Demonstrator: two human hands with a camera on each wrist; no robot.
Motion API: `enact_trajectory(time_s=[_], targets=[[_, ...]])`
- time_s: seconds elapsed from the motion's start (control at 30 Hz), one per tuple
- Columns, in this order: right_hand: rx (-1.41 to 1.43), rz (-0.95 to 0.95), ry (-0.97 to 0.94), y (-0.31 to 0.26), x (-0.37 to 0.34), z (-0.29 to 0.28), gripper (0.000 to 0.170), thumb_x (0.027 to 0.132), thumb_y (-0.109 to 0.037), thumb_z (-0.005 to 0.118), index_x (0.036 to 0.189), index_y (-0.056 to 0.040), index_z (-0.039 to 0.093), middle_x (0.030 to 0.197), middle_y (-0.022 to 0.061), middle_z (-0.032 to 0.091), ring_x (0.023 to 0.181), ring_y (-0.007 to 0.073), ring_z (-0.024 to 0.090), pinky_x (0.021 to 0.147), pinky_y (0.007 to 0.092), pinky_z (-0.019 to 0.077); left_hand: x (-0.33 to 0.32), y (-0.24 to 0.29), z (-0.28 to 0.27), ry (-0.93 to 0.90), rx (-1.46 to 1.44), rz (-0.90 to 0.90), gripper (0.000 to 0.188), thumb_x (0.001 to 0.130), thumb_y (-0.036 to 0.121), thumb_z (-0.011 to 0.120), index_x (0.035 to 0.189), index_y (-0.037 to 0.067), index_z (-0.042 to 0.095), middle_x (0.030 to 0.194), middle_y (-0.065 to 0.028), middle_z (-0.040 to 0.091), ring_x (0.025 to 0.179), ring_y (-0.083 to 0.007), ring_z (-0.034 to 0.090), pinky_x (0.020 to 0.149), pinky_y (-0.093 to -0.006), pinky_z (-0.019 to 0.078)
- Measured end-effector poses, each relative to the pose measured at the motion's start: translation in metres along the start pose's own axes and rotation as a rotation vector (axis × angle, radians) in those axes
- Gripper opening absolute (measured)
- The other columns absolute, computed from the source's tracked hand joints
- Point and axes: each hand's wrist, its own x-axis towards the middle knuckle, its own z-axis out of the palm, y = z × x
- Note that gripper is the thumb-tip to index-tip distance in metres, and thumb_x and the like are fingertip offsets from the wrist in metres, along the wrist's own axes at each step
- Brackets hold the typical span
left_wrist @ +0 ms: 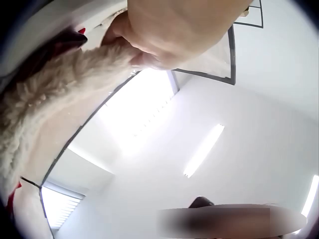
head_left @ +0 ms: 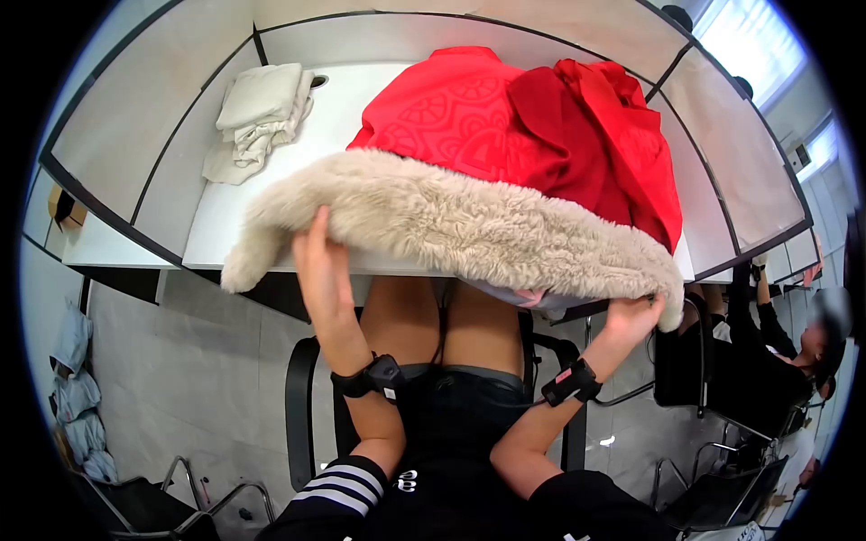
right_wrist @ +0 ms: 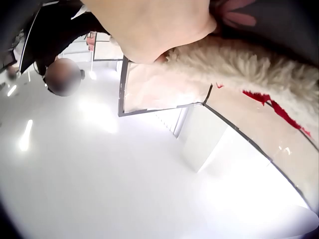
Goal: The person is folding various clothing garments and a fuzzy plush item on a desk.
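1. While the red coat lay heaped over the middle and right of the white desk, its beige fur trim ran along the front, both ends drooping past the desk's edge.
2. Toward the trim's left end, the left hand touched the pile with one finger reaching up over it; whether thumb and fingers pinched it, I could not tell.
3. Near the opposite end, the right hand pinched the trim's lower border with curled fingers.
4. Below the trim, over the lap, some grey cloth with a pink patch peeped out; how it joined the coat was unclear.
5. Judging by the widely parted hands, the step in hand seemed to be drawing the fur border out straight, with the rumpled red behind it not yet smoothed.
6. The next move probably called for a sure grip at the left, then an even pull.
7. Well apart from the hands, the folded beige cloth sat at the desk's left and seemed to need no attention.
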Motion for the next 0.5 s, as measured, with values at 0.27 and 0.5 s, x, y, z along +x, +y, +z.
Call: enact_trajectory(time_s=[0.27,0.5], targets=[[-0.216,-0.010,0.119,0.010,0.009,-0.012,0.058,0.097,-0.033,0.054,0.145,-0.0049,0.038,0.141,0.0163,0.049,0.130,0.0340,0.047,0.108,0.0512,0.0383,0.015,-0.019,-0.003,-0.075,-0.229,-0.092,0.049,0.095,0.020,0.058,0.139,0.003,0.043,0.139,-0.0088,0.050,0.130,-0.0238,0.045,0.110,-0.0429,0.0352],[-0.171,-0.121,0.147,-0.069,0.009,-0.072,0.057,0.096,-0.029,0.055,0.144,-0.0025,0.040,0.141,0.0188,0.048,0.132,0.0351,0.044,0.109,0.0527,0.0367,0.014,0.006,-0.010,-0.069,-0.436,-0.179,0.058,0.094,0.028,0.056,0.142,0.001,0.038,0.145,-0.0135,0.045,0.135,-0.0297,0.041,0.113,-0.0467,0.0308]])
